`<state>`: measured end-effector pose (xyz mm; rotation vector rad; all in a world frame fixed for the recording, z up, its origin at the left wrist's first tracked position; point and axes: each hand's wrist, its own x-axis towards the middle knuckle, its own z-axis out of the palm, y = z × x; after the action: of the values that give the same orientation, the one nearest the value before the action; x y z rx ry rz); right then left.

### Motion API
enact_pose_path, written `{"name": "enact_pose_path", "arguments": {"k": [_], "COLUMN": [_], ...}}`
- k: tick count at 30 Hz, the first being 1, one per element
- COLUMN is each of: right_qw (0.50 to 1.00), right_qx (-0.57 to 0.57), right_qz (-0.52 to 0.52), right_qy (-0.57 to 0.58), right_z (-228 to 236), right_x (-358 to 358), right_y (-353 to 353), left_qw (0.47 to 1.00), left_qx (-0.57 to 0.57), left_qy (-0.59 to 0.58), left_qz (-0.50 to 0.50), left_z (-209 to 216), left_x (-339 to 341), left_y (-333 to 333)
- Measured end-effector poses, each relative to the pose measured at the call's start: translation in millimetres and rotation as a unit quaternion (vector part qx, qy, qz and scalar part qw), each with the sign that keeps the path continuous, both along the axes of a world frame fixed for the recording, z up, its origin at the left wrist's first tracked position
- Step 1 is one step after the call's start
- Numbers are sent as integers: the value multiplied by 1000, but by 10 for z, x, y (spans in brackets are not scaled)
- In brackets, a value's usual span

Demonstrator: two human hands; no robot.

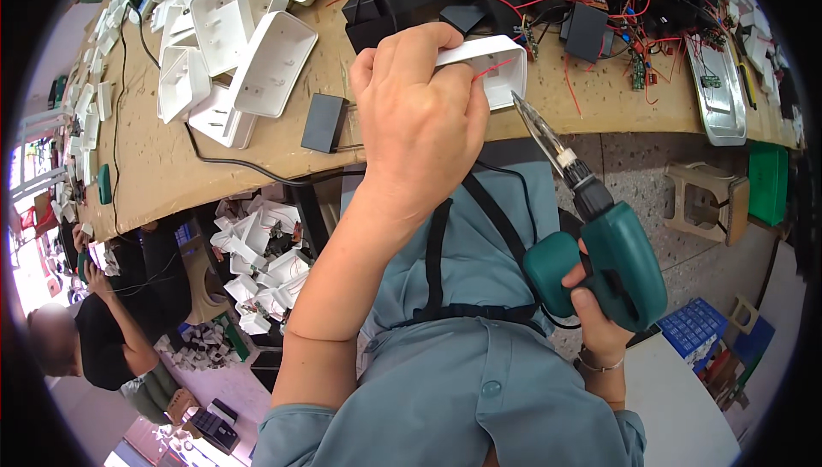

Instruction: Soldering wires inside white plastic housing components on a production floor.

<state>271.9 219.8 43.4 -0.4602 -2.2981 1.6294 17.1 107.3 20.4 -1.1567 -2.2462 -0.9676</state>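
White plastic case (511,83) is in the left hand, over the front edge of the bench (163,189), its hollow side turned toward the right. Going across from the far left, a co-worker in dark clothing (111,334) sits beyond the bench with both hands raised near some small white parts. A loose pile of white cases (274,65) covers the bench's left part, several lying tilted on one another, and a lower heap of white cases and wiring (261,253) sits below the bench edge. Next comes a small black box (324,122), lying just left of the left hand (419,99). That hand shows its back, with the fingers curled and gripping the case; a red wire (494,70) runs across the case's opening by the fingertips, and whether they pinch it I cannot tell. Farther right, a slim pointed tip (533,123) reaches up to the case's near rim; contact is unclear. It belongs to a green pistol-shaped tool (629,261), whose handle the right hand (599,317) grips from below, fingers wrapped round and partly hidden. Behind, black boxes and circuit boards (589,32) lie tangled with red wires, and a metal tray (728,135) rests near the right end.
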Motion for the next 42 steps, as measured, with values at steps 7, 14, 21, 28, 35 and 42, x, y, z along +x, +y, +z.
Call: {"name": "enact_pose_path", "arguments": {"k": [7, 14, 21, 28, 35, 42], "right_qw": [999, 995, 992, 996, 999, 999], "right_qx": [-17, -78, -56, -82, -29, -13], "right_qz": [-33, -63, -112, -41, -33, -48], "right_qy": [1, 10, 11, 12, 8, 11], "right_z": [-54, -131, -16, -37, -59, -52], "right_x": [-137, -174, -340, -301, -284, -296], "right_y": [-135, -181, -216, -168, -130, -138], "left_qw": [1000, 1000, 999, 999, 999, 999], "left_qx": [-4, -9, -32, -33, -30, -32], "left_qy": [-4, -3, 5, 4, 2, 1], "left_qz": [-3, 5, 19, 21, 19, 24], "left_z": [-7, -15, 29, 32, 27, 27], "left_x": [11, 17, 23, 29, 24, 26], "left_y": [38, 46, 23, 34, 30, 32]}}
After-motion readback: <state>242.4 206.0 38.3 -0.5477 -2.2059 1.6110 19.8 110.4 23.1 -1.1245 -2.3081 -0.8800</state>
